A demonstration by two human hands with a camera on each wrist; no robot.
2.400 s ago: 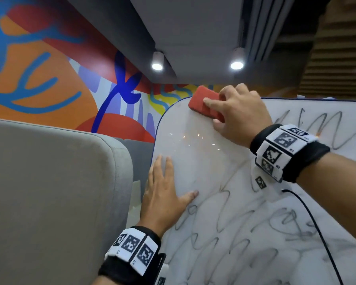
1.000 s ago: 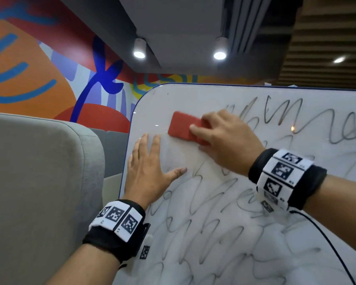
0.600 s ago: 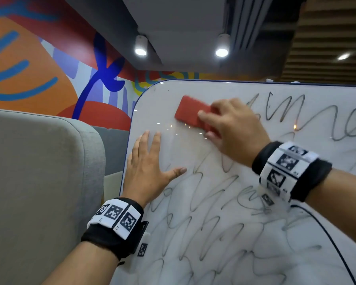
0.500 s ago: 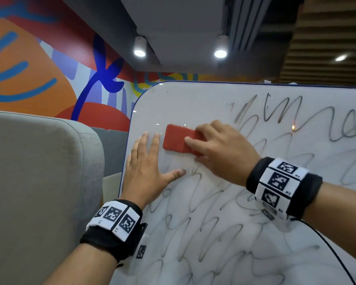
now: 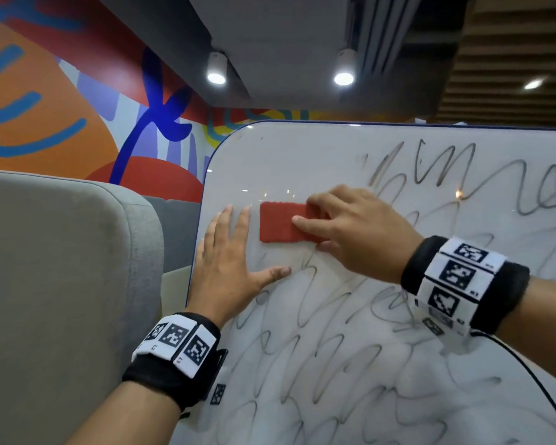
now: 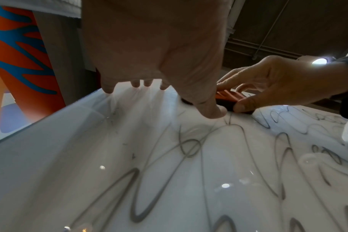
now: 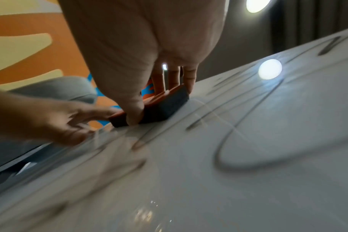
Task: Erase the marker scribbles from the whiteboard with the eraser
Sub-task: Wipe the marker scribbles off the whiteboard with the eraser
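Observation:
A white whiteboard (image 5: 302,162) with rounded corners fills the right of the head view, covered in grey marker scribbles (image 5: 334,348) except for a wiped patch at its upper left. My right hand (image 5: 353,232) grips a red eraser (image 5: 280,223) with a dark felt underside (image 7: 165,105), pressing it flat on the board just right of my left fingers. Thumb and fingers pinch its long edges. My left hand (image 5: 231,271) lies flat on the board near the left edge, fingers straight, thumb spread out.
A grey upholstered seat back (image 5: 61,284) stands close against the board's left edge. Behind it is a wall mural (image 5: 77,107) in orange, red and blue. A thin black cable (image 5: 533,380) runs from my right wristband across the board.
The eraser has swept up and down over the board's upper left and now sits lower and further left, beside my left fingers. My left hand has stayed flat in place.

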